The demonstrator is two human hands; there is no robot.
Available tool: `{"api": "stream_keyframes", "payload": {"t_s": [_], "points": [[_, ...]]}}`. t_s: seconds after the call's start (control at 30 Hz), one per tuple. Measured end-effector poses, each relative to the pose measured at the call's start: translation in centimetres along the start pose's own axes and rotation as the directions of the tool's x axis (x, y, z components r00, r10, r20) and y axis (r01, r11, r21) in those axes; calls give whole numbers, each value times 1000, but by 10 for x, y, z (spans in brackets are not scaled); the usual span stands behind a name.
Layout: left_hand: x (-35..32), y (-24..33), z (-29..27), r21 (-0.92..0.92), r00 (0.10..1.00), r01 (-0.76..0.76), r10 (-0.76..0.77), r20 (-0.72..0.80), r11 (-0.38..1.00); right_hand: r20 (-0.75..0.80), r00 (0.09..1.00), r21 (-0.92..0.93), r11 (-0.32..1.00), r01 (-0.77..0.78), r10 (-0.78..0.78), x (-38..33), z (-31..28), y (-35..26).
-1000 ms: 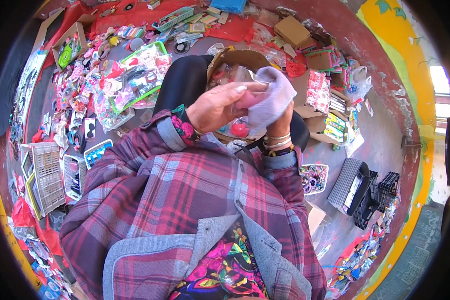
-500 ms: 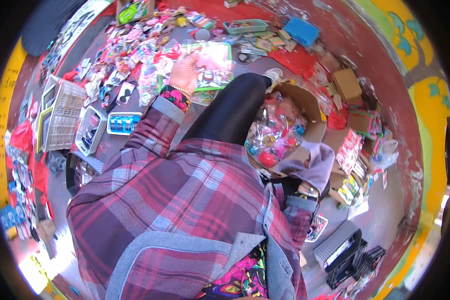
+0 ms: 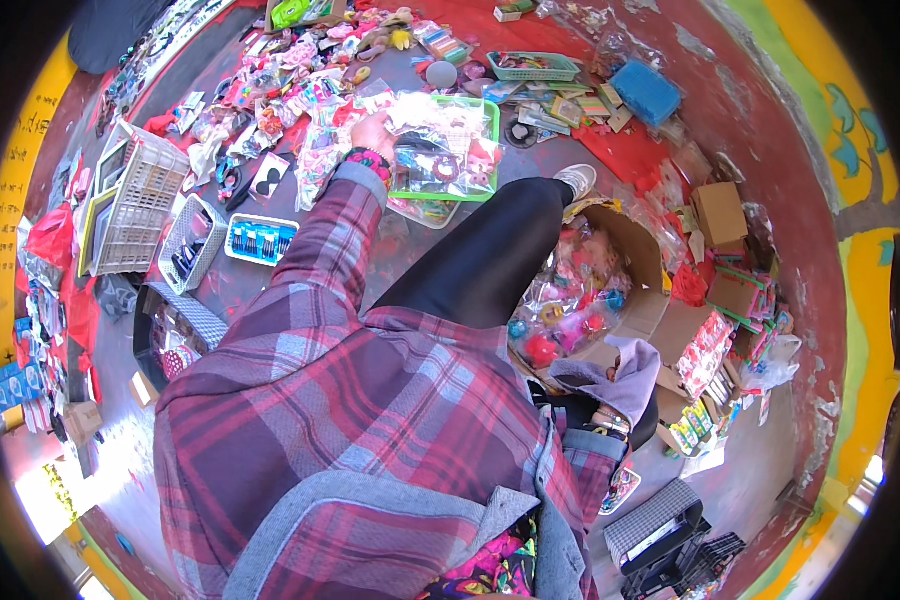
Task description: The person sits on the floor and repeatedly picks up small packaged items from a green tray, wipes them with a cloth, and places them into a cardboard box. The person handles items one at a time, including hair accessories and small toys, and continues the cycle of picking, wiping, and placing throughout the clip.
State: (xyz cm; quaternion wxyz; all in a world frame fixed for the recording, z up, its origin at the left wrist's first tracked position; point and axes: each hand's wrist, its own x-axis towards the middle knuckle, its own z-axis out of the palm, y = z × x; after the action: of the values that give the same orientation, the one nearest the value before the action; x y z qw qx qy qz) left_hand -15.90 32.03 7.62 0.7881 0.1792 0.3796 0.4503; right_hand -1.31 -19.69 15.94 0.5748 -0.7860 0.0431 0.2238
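Note:
My left hand (image 3: 372, 133) reaches forward to the left side of a green-rimmed tray (image 3: 494, 125). Its fingers look closed on the edge of a clear plastic bag (image 3: 402, 120); glare hides part of the grip. Inside the tray lie shiny clear packets with pink, white and dark small items. My right forearm comes down beside a cardboard box (image 3: 638, 240) filled with bagged pink, red and blue trinkets (image 3: 575, 290). A mauve-grey cloth (image 3: 625, 378) lies at my right wrist, which wears bracelets. The fingers of my right hand are hidden from view.
Loose trinkets and packets (image 3: 290, 60) heap beyond my left hand. Left stand a white slatted basket (image 3: 135, 215), a grey basket (image 3: 192, 240) and a white tray of blue packs (image 3: 260, 240). A blue box (image 3: 645, 92) sits far right; black baskets (image 3: 660, 525) lie near right.
The view has shifted, so the surroundings sit differently. My left hand has drawn toward the tray's left side, and dark packets now show in the tray. My right arm stays by the cloth.

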Motion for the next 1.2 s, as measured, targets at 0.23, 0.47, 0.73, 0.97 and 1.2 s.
{"api": "stream_keyframes", "payload": {"t_s": [0.23, 0.47, 0.73, 0.97, 1.2], "points": [[92, -21, -36, 404, 999, -10, -11, 48, 915, -11, 998, 6, 998, 67, -67, 19, 1, 26], [75, -11, -13, 993, 816, -101, 566, 120, -65, 37, 990, -64, 988, 138, -135, 14, 10, 22], [53, -15, 16, 789, 569, -599, 620, 540, -138, 95, 965, 129, 964, 231, -244, 7, 11, -11], [-136, -60, 178, 382, 419, -887, 103, 902, 261, 44, 946, 132, 941, 312, -320, -7, -8, -34], [-206, -247, 162, 114, -19, -990, -873, 488, 85, 42, 942, 112, 939, 326, -333, -12, -28, -40]]}}
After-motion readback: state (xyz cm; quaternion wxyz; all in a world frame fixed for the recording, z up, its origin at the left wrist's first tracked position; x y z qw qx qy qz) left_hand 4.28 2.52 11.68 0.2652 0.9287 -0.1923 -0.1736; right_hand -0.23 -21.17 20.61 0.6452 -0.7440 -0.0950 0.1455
